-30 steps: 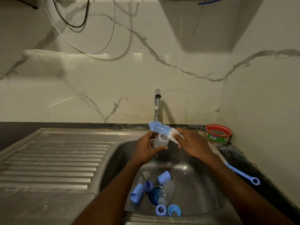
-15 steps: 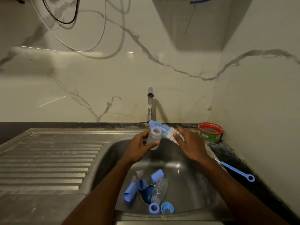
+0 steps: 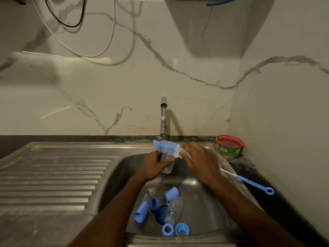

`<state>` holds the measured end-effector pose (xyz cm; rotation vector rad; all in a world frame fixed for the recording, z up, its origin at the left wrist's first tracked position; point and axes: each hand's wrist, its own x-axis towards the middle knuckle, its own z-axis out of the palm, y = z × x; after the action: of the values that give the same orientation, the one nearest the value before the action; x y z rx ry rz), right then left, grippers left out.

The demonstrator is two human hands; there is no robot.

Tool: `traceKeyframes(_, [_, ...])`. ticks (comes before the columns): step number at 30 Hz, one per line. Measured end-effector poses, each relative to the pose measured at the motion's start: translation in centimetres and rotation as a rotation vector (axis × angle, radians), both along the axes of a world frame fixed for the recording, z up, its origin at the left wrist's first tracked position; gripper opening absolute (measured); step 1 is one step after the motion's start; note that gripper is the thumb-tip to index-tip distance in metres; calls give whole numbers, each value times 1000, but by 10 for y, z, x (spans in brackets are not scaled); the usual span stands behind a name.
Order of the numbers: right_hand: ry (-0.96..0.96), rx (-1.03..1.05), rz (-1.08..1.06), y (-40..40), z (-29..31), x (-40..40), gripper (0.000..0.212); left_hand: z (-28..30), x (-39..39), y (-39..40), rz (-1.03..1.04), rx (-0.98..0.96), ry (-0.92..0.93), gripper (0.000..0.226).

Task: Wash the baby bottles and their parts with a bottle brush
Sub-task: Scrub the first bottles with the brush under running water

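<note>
Left hand (image 3: 154, 168) is gripping a small clear plastic baby bottle (image 3: 166, 164) w/ fingers curled round its body, holding it over the stainless steel sink basin (image 3: 204, 198), roughly under the chrome tap (image 3: 163, 118); a thin stream seems to be running below the bottle. Right hand (image 3: 201, 161) is holding the blue-and-white bristled bottle brush (image 3: 169, 148) near the base of the bristles, fingers wrapped over it; the brush head is lying across the bottle's top, not inside it.

Step in hand, by my read: getting the brush to the bottle mouth, or scrubbing the rim. Next move is calling for tipping the brush tip down & lining it up w/ the opening, which the bristles are hiding from view.

Room: hands are working close to the tap & back rim of the basin, so little space behind; open space is lying toward the person. Below, near the drain, a second clear bottle (image 3: 174, 207), blue caps & rings (image 3: 142, 212) are waiting. A thin blue-handled nipple brush (image 3: 252, 184) is resting on the basin's right edge, w/ a red-rimmed green tub (image 3: 229, 146) in the corner behind.
</note>
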<state>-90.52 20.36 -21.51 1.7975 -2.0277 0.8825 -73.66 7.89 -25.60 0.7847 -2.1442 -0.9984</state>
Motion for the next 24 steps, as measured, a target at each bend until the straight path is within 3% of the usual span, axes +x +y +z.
traceKeyframes(3, [37,26,-4,-3,2,8,31,-1,-7,7,-8,-33,-84,51])
traceKeyframes(8, [147,-2,-253,5,15,-8,29,6,-1,1,206,-207,-63,50])
traceKeyframes(14, [96,183,-278,18,8,-28,31,5,13,-6,434,-556,-548,57])
traceKeyframes(20, [70,156,-331,21,9,-25,24,10,-10,-2,420,-943,-752,60])
traceKeyframes(24, [93,181,-364,21,7,-27,29,9,-18,-4,410,-990,-754,63])
